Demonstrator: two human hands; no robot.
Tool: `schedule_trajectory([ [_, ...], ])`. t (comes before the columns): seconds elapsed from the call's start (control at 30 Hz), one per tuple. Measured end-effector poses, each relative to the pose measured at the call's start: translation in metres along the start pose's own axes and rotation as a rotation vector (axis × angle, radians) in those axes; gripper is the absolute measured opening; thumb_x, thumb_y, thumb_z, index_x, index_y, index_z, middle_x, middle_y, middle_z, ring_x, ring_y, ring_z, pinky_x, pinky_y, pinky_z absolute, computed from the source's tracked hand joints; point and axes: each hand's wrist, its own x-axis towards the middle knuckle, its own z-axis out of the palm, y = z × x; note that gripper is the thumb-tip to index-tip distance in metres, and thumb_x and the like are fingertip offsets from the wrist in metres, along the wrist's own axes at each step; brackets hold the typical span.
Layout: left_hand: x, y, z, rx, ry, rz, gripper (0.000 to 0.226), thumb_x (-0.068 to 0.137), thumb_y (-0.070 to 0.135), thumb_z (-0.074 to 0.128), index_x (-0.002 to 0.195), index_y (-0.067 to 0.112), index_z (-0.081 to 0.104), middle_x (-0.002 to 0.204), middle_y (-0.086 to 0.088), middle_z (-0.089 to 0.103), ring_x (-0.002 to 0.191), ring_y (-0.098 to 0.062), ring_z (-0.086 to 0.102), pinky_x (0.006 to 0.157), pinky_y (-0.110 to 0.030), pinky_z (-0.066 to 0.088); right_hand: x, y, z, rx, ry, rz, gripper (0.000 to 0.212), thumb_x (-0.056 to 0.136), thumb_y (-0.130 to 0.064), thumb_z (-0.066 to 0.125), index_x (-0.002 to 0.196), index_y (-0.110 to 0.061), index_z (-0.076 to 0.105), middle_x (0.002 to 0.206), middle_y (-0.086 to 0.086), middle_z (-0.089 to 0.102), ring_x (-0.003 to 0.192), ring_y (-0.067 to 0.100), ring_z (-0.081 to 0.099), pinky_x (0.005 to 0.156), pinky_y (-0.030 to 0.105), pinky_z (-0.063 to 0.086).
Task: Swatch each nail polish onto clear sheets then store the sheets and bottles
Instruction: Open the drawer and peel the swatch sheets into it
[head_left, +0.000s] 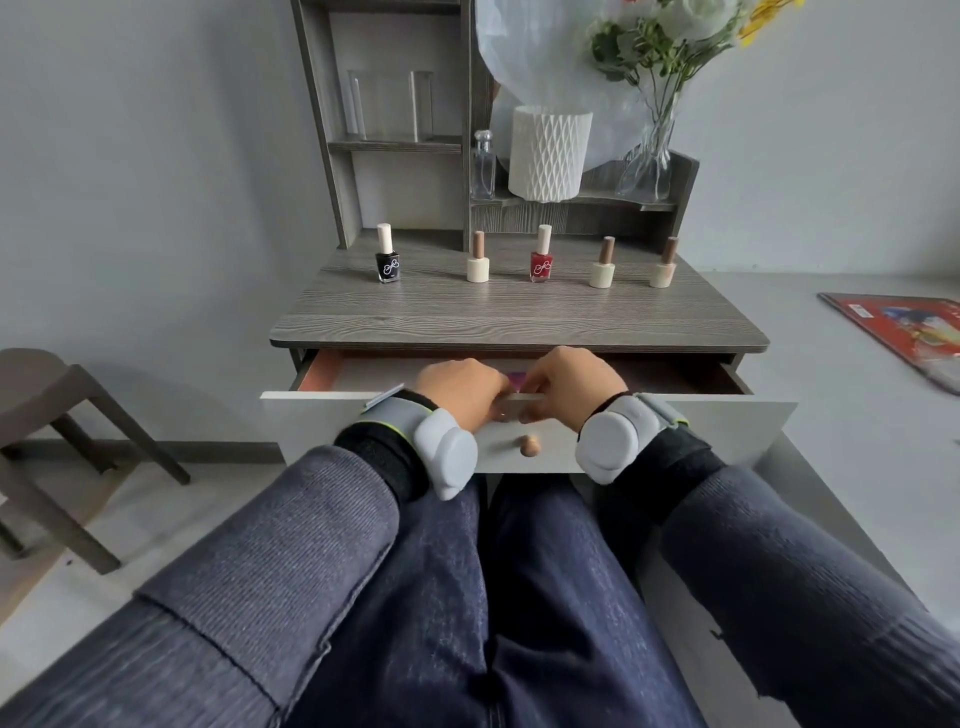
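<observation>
Left hand (460, 387) and right hand (571, 384) grip the smooth white drawer front (675, 431), fingers curled over its edge. Polish bottles (541, 266) stand at twelve o'clock.

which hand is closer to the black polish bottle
Left. The left hand grips the drawer front below the black polish bottle; the right hand grips it farther right.

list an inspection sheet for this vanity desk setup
surface: grey desk top, its drawer open
job's things: black bottle, left cream bottle, red bottle, middle cream bottle, right cream bottle, upright in a row on desk top; purple patch in drawer, unclear what
clutter: white vase, glass bottle, flower vase on shelf
hands: left hand and right hand curl over drawer's front edge
cables: nothing seen
surroundings: stool at left, red book at right
</observation>
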Motion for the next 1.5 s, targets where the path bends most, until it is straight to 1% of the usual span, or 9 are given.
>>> schedule_trajectory([
  [0.1,0.001,-0.002,0.007,0.032,0.099,-0.018,0.029,0.095,0.025,0.050,0.121,0.036,0.057,0.119,-0.001,0.058,0.111,-0.027,0.058,0.081,-0.034,0.042,-0.003,-0.003,0.013,-0.103,0.117,-0.008,0.030,0.081,-0.028,0.074,0.110,-0.023,0.065,0.105,0.002,0.066,0.101,0.026,0.059,0.080,0.034,0.048],
  [0.27,0.001,-0.007,0.016,-0.013,0.298,-0.057,0.028,0.089,0.021,0.063,0.115,0.017,0.056,0.115,-0.005,0.045,0.105,-0.028,0.054,0.075,-0.040,0.046,-0.006,-0.001,0.034,-0.289,0.452,-0.050,0.067,0.075,-0.031,0.078,0.132,-0.023,0.045,0.137,0.003,0.040,0.133,0.027,0.033,0.105,0.040,0.030],
  [0.4,0.004,-0.007,0.014,-0.066,0.383,-0.135,0.059,0.076,0.029,0.077,0.118,0.008,0.042,0.118,-0.012,0.037,0.100,-0.030,0.049,0.079,-0.042,0.049,-0.002,0.002,0.028,-0.289,0.302,0.026,0.086,0.085,-0.047,0.065,0.152,-0.025,0.016,0.162,0.006,0.010,0.150,0.027,-0.003,0.118,0.053,0.005],
  [0.63,0.017,0.003,0.011,0.018,0.341,-0.226,0.075,0.073,0.039,0.077,0.128,0.011,0.033,0.131,-0.015,0.030,0.106,-0.033,0.046,0.083,-0.037,0.046,0.001,0.026,0.027,-0.319,0.184,0.093,0.092,0.090,-0.035,0.065,0.153,-0.035,-0.001,0.163,0.000,0.003,0.150,0.024,-0.002,0.118,0.057,0.002],
  [0.83,0.020,0.004,0.016,0.305,0.561,-0.234,0.079,0.047,0.056,0.084,0.106,0.018,0.048,0.106,-0.006,0.052,0.092,-0.024,0.051,0.071,-0.034,0.039,0.007,0.043,0.024,-0.339,0.222,0.062,0.087,0.089,-0.046,0.061,0.153,-0.037,0.002,0.163,-0.006,0.006,0.150,0.021,0.002,0.118,0.055,0.000],
  [0.97,0.035,-0.001,0.015,0.224,0.474,-0.182,0.074,0.069,0.045,0.077,0.128,0.017,0.041,0.135,-0.004,0.043,0.124,-0.023,0.039,0.098,-0.038,0.029,0.011,0.049,0.029,-0.357,0.318,0.025,0.084,0.087,-0.045,0.064,0.153,-0.035,0.013,0.160,-0.006,0.019,0.149,0.020,0.013,0.118,0.054,0.004],
  [1.1,0.049,-0.005,0.022,0.217,0.369,-0.166,0.061,0.087,0.033,0.063,0.138,0.013,0.037,0.145,-0.005,0.040,0.139,-0.020,0.027,0.108,-0.036,0.020,0.020,0.057,0.034,-0.403,0.447,0.001,0.084,0.077,-0.043,0.075,0.148,-0.028,0.032,0.146,-0.006,0.041,0.138,0.023,0.033,0.117,0.053,0.014],
  [1.3,0.056,-0.007,0.020,0.248,0.359,-0.155,0.039,0.094,0.015,0.050,0.132,0.008,0.043,0.136,-0.010,0.050,0.128,-0.024,0.045,0.113,-0.034,0.018,0.032,0.063,0.043,-0.425,0.655,-0.036,0.082,0.051,-0.039,0.090,0.125,-0.021,0.060,0.111,0.000,0.063,0.104,0.032,0.057,0.096,0.049,0.043],
  [1.5,0.058,-0.007,0.010,0.269,0.298,-0.163,0.029,0.094,0.012,0.050,0.122,0.012,0.054,0.121,-0.007,0.061,0.112,-0.024,0.058,0.104,-0.032,0.029,0.042,0.061,0.045,-0.421,0.721,-0.042,0.065,0.052,-0.042,0.088,0.108,-0.019,0.062,0.102,0.005,0.058,0.094,0.033,0.055,0.087,0.047,0.045],
])
